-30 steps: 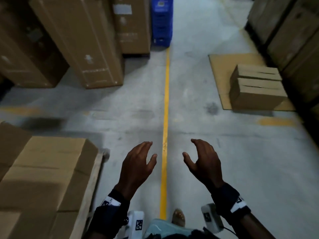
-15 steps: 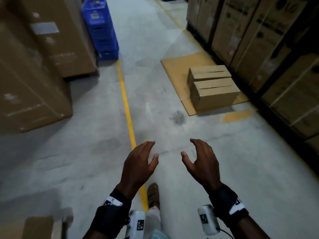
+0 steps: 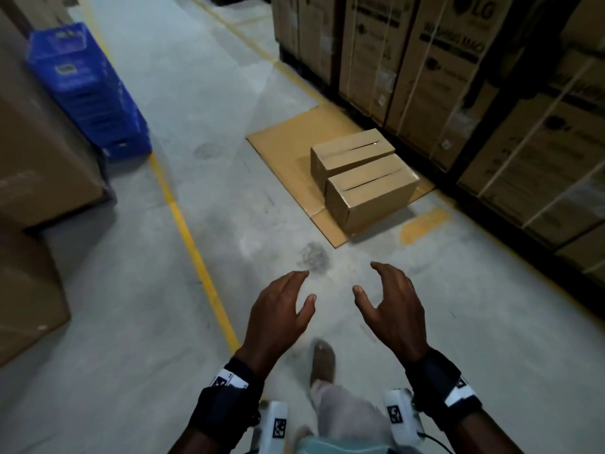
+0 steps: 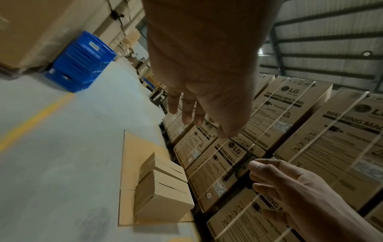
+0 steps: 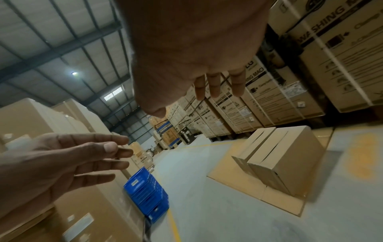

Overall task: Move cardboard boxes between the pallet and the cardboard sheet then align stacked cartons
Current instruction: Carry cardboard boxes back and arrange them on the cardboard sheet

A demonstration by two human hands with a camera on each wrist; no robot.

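Two brown cardboard boxes sit side by side on a flat cardboard sheet (image 3: pixel 288 145) on the floor: the nearer box (image 3: pixel 371 194) and the farther box (image 3: pixel 352 152), touching each other. They also show in the left wrist view (image 4: pixel 163 194) and the right wrist view (image 5: pixel 283 157). My left hand (image 3: pixel 281 309) and right hand (image 3: pixel 389 303) hang in the air in front of me, palms facing each other, fingers relaxed and empty. Both are well short of the boxes. The pallet is out of view.
Tall strapped washing-machine cartons (image 3: pixel 458 77) line the right side behind the sheet. A stack of blue crates (image 3: pixel 88 93) and big brown cartons (image 3: pixel 39 165) stand on the left. A yellow floor line (image 3: pixel 193 244) runs between. My foot (image 3: pixel 322 358) steps forward on grey concrete.
The view has swung right and forward: the pallet boxes at lower left have left the frame, and the sheet with its two boxes is closer and more central. Both hands stay empty.
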